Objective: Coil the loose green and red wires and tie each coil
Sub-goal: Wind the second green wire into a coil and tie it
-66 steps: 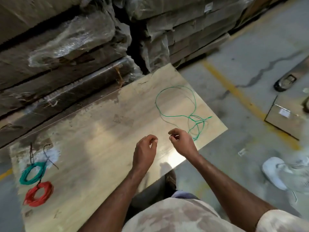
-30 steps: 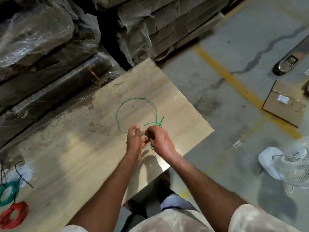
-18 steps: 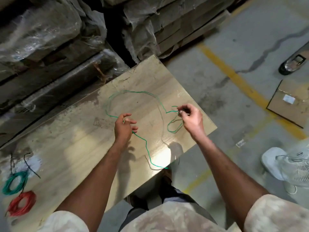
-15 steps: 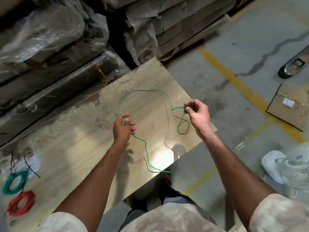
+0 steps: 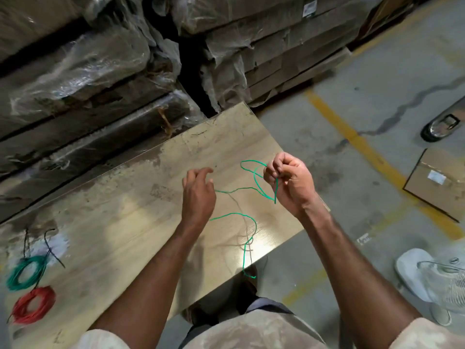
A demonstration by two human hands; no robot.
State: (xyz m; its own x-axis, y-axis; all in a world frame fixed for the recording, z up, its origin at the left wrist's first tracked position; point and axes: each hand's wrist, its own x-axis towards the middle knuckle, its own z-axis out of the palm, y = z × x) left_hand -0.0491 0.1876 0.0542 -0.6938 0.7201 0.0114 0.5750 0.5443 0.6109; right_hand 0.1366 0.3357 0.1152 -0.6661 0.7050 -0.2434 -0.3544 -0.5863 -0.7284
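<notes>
A loose green wire (image 5: 234,213) runs between my two hands above a wooden board (image 5: 120,222). My right hand (image 5: 292,182) is shut on a small loop of it near the board's right edge, with a short end hanging below the fist. My left hand (image 5: 198,195) is a hand's width to the left, fingers loosely curled, and the wire passes through it. The slack drops toward me and hangs over the board's near edge. A tied green coil (image 5: 25,273) and a tied red coil (image 5: 34,304) lie at the board's left end.
Thin black ties (image 5: 53,250) lie beside the coils. Plastic-wrapped stacks (image 5: 75,71) stand behind the board. On the concrete floor to the right are a yellow line (image 5: 352,137), a flat cardboard piece (image 5: 437,182) and a white fan (image 5: 437,280).
The large loop that lay on the board has been drawn in. My hands have come closer together, and more wire is gathered at my right hand.
</notes>
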